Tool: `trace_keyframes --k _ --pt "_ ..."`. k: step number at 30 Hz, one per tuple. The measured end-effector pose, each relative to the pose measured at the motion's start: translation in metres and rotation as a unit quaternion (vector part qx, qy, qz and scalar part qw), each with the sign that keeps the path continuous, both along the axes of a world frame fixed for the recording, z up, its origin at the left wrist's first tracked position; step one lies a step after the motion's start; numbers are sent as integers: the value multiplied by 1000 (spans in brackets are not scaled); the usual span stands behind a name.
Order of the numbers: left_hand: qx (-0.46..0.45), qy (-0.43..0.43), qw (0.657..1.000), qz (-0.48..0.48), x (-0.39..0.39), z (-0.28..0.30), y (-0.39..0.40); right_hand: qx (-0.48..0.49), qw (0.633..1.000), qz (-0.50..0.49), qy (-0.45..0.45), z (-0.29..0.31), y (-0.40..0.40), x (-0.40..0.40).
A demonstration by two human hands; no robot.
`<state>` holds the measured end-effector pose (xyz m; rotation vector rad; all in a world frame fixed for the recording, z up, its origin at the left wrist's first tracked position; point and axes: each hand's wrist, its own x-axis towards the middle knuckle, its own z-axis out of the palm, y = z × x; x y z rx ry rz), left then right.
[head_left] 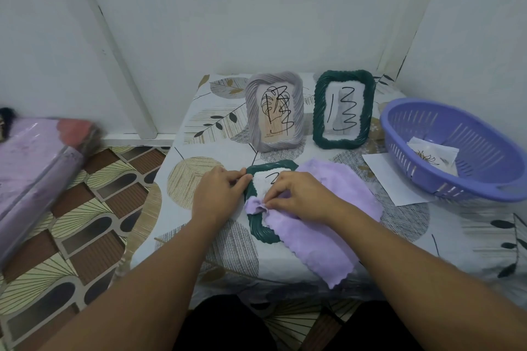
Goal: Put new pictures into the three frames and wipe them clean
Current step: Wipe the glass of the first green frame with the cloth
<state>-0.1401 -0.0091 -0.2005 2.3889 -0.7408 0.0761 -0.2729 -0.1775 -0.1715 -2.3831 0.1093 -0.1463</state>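
A dark green picture frame point(261, 232) lies flat on the table with a scribbled picture in it. A lilac cloth point(319, 242) covers its right half. My left hand point(218, 193) holds the frame's upper left edge. My right hand point(299, 196) pinches a fold of the cloth over the frame's glass. Behind, a grey frame point(252, 111) and a second dark green frame point(320, 111) stand upright, each with a black scribble drawing inside.
A purple plastic basket point(405, 151) with paper pictures in it stands at the right, on a white sheet point(387, 176). The table point(199, 156) has a leaf-print cover and stands in a white corner. A lilac wrapped bundle point(34, 168) lies on the patterned floor at the left.
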Motion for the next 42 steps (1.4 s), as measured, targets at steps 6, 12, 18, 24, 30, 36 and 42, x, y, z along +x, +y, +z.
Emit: trace_keyframes --k 6,12,18,24,30,36,42 --pt "3 -2 1000 2 2 -2 0 101 995 -17 -11 3 -9 -13" --pt "2 1 1000 0 3 -3 0 415 895 -160 -35 16 -35 -26" --pt "8 5 1000 5 3 -4 0 371 911 -176 -40 21 -34 -18" --pt "9 6 1000 8 3 -4 0 241 947 -208 -41 9 -29 5" --pt "8 3 1000 5 3 -3 0 73 983 -167 -34 7 -25 29" --pt "6 -2 1000 1 1 -1 0 -12 991 -131 -20 0 -22 38" --pt "7 -1 1000 4 2 -2 0 -66 988 -137 -21 -7 -18 39"
